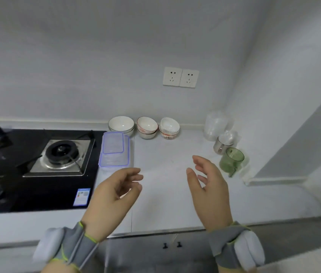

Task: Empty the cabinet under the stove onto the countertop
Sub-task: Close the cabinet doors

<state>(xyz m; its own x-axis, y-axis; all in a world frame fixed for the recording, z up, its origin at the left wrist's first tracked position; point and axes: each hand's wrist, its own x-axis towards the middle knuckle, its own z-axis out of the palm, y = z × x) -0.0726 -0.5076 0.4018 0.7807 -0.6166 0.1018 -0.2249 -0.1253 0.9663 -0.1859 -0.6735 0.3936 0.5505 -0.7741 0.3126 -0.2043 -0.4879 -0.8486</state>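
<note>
My left hand and right hand: empty, apart, fingers loose above the desk. Bowls stacked at the back wall; ceramic, probably heavy, chippable. I'd grip each stack under its base.

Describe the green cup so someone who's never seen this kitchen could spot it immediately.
Start at the twin wall sockets and drop to the pale countertop. At its right end, the green cup sits in front of a steel mug. It is the only green item on the counter.
</note>
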